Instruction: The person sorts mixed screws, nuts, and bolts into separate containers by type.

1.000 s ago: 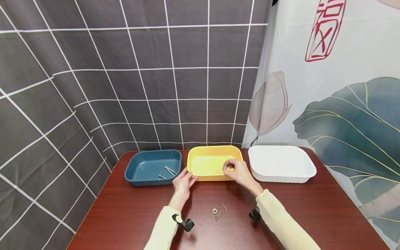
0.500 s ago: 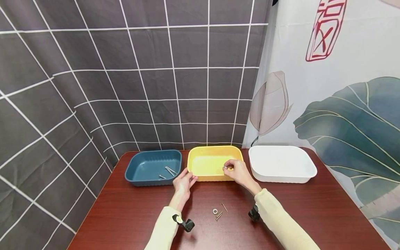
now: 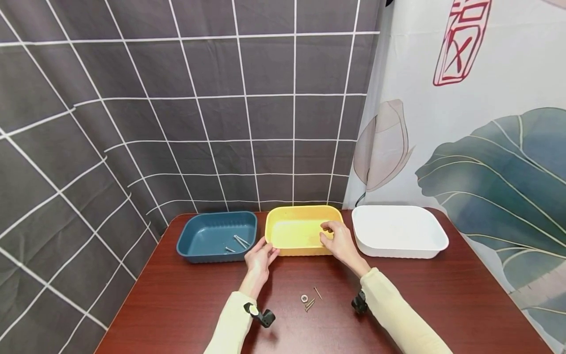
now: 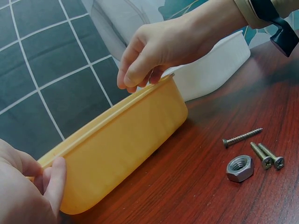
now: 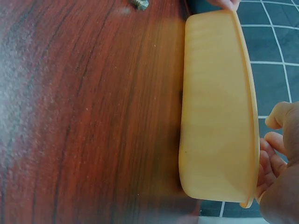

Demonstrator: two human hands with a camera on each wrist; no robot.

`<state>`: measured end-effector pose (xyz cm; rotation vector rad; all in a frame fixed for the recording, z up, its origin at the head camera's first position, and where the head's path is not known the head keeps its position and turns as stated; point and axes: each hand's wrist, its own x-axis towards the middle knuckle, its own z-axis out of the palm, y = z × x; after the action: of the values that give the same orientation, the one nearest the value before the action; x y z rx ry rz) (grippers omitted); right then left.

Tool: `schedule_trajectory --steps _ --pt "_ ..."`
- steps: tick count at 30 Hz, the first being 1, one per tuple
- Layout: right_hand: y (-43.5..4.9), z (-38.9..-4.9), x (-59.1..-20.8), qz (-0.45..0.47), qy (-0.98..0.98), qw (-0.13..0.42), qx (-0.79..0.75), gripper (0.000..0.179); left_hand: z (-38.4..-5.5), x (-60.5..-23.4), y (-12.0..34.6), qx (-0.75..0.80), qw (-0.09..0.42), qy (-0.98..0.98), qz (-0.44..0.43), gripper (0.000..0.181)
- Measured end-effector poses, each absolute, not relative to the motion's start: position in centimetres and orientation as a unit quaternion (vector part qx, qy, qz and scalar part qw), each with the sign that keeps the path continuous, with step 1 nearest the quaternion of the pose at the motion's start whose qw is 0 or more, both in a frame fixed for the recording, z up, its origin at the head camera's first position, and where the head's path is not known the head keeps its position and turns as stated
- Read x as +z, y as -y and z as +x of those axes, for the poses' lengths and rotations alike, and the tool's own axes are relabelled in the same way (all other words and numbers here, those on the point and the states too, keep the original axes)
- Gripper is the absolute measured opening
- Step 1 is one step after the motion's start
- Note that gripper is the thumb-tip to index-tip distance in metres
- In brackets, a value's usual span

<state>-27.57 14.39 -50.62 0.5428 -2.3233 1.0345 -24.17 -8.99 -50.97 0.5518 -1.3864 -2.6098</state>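
My left hand (image 3: 259,255) pinches the front left corner of the yellow tray (image 3: 292,251); the left wrist view shows its fingers (image 4: 57,179) at the rim. Over the tray's right end, my right hand (image 3: 342,244) has thumb and forefinger parted, with nothing visible between them. In the left wrist view that hand (image 4: 163,53) hangs just above the far end of the rim. The tray's front wall (image 5: 217,112) hides the inside in both wrist views. On the table in front lie a hex nut (image 3: 304,298) and several screws (image 4: 243,137).
A blue tray (image 3: 187,250) with several bolts (image 3: 240,241) stands left of the yellow one. To the right is a white tray (image 3: 398,253). A grey grid curtain (image 3: 265,118) and a printed white curtain (image 3: 411,118) hang behind the red-brown table (image 3: 185,305).
My right thumb and forefinger have parted, and the small silver piece between them is no longer seen there. The left hand stays on the tray's corner.
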Motion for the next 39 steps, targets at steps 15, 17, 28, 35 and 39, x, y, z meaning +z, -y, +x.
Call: schedule_trajectory --steps 15,17,28,35,39 --pt "-13.7 -25.8 -50.3 0.195 0.836 0.306 0.412 0.017 -24.4 -51.0 9.0 -0.861 0.07 0.465 0.195 0.052" --pt "-13.6 -25.3 -50.4 0.196 0.835 0.309 0.411 0.017 -24.4 -51.1 9.0 -0.861 0.068 0.466 0.195 0.052" --pt "-12.8 -22.2 -51.6 0.245 0.825 0.255 0.442 0.02 -24.4 -51.1 9.0 -0.862 0.068 0.464 0.193 0.052" --pt "-12.4 -20.3 -52.4 0.25 0.823 0.193 0.472 0.021 -24.2 -51.1 9.0 -0.862 0.065 0.464 0.195 0.051" --pt "-12.0 -19.5 -52.9 0.261 0.819 0.16 0.485 0.019 -24.1 -50.9 9.0 -0.865 0.064 0.46 0.192 0.052"
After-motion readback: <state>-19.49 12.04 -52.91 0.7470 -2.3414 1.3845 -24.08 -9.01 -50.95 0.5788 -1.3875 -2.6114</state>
